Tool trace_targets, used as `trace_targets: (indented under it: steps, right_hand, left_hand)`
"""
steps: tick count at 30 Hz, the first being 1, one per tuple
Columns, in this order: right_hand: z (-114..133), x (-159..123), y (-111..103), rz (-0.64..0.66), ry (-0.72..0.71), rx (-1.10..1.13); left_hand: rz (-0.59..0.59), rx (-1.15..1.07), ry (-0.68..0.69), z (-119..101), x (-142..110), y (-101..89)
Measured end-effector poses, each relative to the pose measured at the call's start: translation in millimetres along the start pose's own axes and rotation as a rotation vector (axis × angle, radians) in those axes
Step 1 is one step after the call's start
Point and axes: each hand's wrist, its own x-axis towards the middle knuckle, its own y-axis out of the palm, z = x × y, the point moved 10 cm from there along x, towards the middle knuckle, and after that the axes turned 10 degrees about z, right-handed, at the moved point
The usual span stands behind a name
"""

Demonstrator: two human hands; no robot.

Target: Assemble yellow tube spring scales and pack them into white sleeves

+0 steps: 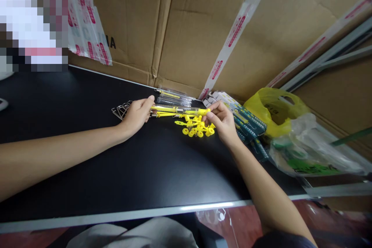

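Left hand point(138, 116): curled at the clear tube's point(186, 110) left end
Right hand point(222, 122): pinched its yellow tip — wrist bent
Yellow caps point(200, 128): lay near the tabletop's point(162, 170) far edge

Single head-worn view, taken from above the wearer's lap point(157, 234) and directed forward and down. The left hand point(135, 118) and right hand point(225, 124) lie within arm's reach, near mid-frame; the black tabletop point(145, 174) extends beneath them to cardboard point(203, 19) behind. The upper-left corner is pixelated, so its content cannot be told with confidence.
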Motion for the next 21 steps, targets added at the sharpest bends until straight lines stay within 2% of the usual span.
trace_targets:
  steps: [14, 21]
  right_hand:
    - [-10.6, -2.9, 7.4, 0.054, 0.091, -0.142]
    - [-19.4, -5.1, 11.8, 0.06, 0.156, -0.102]
  left_hand:
    - [0.039, 0.087, 0.047, -3.4, -1.2, 1.9]
    - [0.048, 0.124, 0.056, -5.1, -1.7, 2.8]
